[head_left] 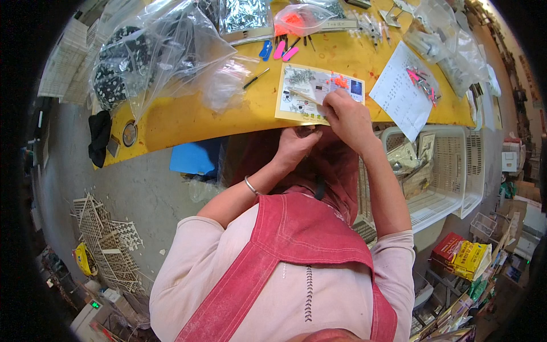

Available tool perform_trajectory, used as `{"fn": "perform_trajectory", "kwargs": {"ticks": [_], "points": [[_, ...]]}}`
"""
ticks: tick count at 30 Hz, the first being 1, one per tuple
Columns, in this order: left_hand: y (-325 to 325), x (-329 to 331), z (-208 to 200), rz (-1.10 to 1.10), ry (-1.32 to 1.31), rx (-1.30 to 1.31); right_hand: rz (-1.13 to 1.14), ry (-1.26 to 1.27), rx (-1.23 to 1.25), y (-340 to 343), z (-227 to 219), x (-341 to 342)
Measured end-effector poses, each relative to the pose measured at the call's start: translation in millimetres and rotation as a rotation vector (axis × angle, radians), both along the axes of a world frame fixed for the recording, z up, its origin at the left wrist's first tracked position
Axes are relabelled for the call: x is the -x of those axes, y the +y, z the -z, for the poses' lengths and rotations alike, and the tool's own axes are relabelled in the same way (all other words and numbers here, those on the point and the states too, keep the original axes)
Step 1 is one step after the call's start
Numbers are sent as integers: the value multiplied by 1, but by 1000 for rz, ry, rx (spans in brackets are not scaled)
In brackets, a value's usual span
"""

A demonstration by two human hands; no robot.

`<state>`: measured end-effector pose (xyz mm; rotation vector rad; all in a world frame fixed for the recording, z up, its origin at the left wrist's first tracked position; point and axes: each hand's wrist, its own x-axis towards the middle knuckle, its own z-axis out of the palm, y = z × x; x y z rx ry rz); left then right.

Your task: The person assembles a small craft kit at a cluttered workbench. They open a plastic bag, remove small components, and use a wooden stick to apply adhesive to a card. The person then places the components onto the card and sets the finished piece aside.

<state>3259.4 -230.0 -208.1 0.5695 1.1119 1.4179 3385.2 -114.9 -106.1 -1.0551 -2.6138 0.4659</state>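
Observation:
My right hand [346, 117] rests over a printed card [288, 110] at the table's near edge, its fingers pinched together. Whatever lies between those fingertips is hidden. A thin pale stick [305, 97] runs across the card toward them; I cannot tell whether it is held. Small clear pieces [300, 75] are heaped on the card's left part, with small orange pieces [340, 81] just beyond my right fingers. Just below the table edge, my left hand [295, 148] is curled closed, thumb up, around something too hidden to name.
Clear plastic bags [171, 62] cover the yellow table's [188, 122] left side. A dark pen-like tool [256, 78] lies between them and the card. To the right is a written sheet [401, 97] with small pink-ended parts [421, 85]. White plastic crates [447, 171] stand below right.

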Motion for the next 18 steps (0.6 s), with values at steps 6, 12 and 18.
{"fn": "perform_trajectory", "kwargs": {"ticks": [6,12,18], "points": [[-1,0,-1,1,-17,5,-46,6,-5,-4,-2,-1],[0,1,-4,12,-1,11,-71,-15,6,-7,-2,-5],[-1,0,-6,-23,26,-39,-48,43,3,-5,1,-7]]}}
